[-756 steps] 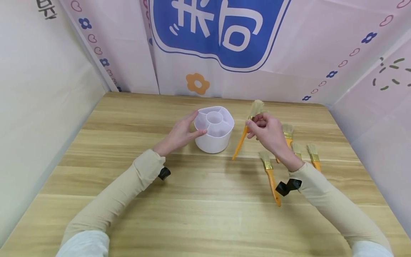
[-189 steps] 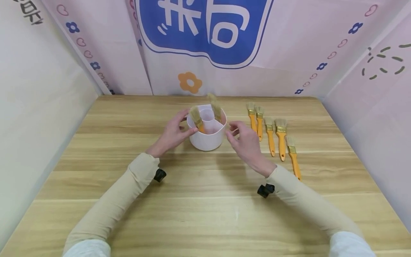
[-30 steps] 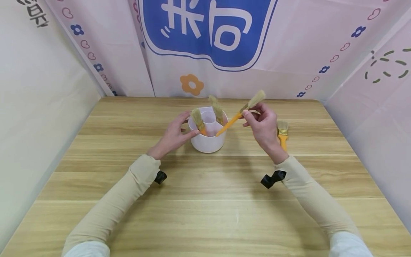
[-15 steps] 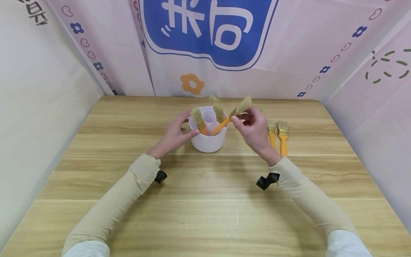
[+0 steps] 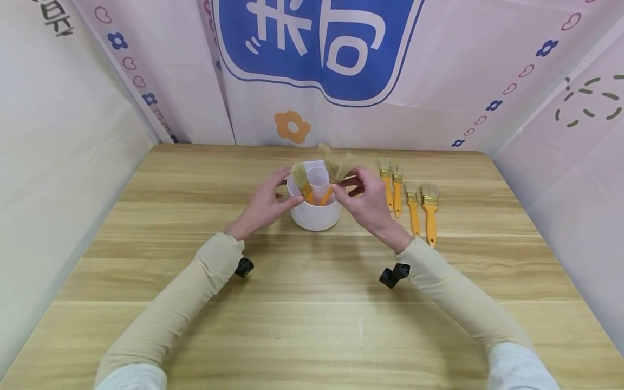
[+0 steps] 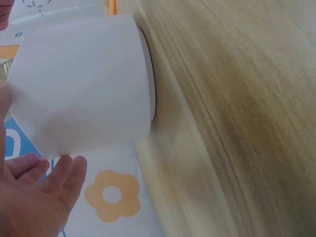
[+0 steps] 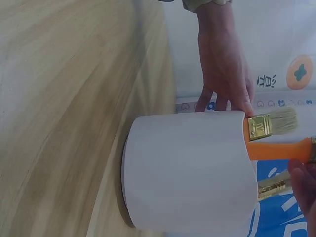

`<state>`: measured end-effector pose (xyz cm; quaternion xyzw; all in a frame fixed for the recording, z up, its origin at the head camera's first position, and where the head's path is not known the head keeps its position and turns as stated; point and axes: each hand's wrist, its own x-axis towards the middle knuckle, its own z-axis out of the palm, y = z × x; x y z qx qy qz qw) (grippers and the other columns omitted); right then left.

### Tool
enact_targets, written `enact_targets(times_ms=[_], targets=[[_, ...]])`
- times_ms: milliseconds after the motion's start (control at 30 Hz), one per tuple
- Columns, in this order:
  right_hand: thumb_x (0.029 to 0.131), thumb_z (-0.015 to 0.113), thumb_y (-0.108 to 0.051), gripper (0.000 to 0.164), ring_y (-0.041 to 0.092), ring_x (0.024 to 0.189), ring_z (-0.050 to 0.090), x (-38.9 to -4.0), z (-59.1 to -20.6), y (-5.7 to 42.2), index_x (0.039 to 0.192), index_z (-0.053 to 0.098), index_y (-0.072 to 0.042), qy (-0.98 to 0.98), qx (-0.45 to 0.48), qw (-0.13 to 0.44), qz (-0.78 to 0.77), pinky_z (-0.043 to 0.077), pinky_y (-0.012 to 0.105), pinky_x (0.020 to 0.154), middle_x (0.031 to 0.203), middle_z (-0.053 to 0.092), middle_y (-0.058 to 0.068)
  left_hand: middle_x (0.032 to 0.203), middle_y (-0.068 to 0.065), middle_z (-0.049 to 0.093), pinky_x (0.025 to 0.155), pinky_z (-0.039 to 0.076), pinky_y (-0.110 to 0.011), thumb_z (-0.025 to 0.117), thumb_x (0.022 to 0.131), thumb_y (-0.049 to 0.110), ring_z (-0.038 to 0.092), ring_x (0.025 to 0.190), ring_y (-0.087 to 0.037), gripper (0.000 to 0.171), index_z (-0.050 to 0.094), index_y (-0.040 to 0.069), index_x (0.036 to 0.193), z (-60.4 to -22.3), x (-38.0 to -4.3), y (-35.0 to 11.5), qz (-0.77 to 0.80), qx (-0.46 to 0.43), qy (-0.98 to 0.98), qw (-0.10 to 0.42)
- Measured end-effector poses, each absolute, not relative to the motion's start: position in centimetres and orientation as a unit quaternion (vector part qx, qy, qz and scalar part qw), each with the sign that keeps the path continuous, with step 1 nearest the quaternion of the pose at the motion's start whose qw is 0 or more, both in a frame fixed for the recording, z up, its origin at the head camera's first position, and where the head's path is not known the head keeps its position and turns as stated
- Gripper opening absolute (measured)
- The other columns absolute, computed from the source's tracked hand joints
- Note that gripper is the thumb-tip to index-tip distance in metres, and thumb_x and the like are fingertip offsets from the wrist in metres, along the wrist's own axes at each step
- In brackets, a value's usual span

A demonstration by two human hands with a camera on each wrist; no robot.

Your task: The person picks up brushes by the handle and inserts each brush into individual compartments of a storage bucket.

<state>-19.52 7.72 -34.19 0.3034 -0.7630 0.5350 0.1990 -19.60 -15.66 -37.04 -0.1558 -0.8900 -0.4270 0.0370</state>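
Observation:
A white divided organizer cup (image 5: 316,218) stands upright near the back of the table. My left hand (image 5: 265,206) holds its left side, thumb at the front rim and fingers around the back; fingertips touch the wall in the left wrist view. My right hand (image 5: 368,203) pinches a paintbrush near the ferrule, bristles up. That paintbrush's orange handle (image 7: 279,151) reaches down into the cup in the right wrist view; its lower end is hidden. Two other paintbrushes stand in the cup, one at the left (image 5: 301,177) and one toward the back (image 5: 325,156).
Several orange-handled paintbrushes (image 5: 430,214) lie on the wooden table (image 5: 312,325) right of my right hand, bristles toward the back. A printed backdrop (image 5: 419,127) rises behind the table's back edge, and pale panels flank both sides.
Over the last second my right hand has moved left and lowered the paintbrush into the cup. Earlier, the cup held no brushes and more lay on the table. My left hand stays on the cup.

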Motion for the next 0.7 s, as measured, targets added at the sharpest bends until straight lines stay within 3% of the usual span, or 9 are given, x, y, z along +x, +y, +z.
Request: enact_targets(times_ms=[367,700], targets=[[0.079,0.071,-0.005,0.019,0.023,0.070,0.066,-19.3,-34.8,6.9,0.091,0.060,0.004,-0.784,0.341,0.227,0.466,0.056,0.031,0.053,0.082,0.067,0.017,0.149,-0.010,0.036,0.092,0.051,-0.049,0.067,0.086,0.031,0.047,0.126,-0.034,0.069,0.034,0.014,0.144,-36.8,-19.5,-15.5,-0.427,-0.159,-0.889,0.037],[0.079,0.072,-0.013,0.019,0.019,0.063,0.060,-19.4,-35.2,6.0,0.088,0.063,0.001,-0.831,0.298,0.289,0.370,0.048,0.025,0.051,0.076,0.065,0.011,0.149,-0.011,0.036,0.092,0.051,-0.049,0.067,0.087,0.031,0.047,0.126,-0.034,0.069,0.033,0.013,0.144,-36.8,-19.5,-15.5,-0.421,-0.164,-0.891,0.044]])
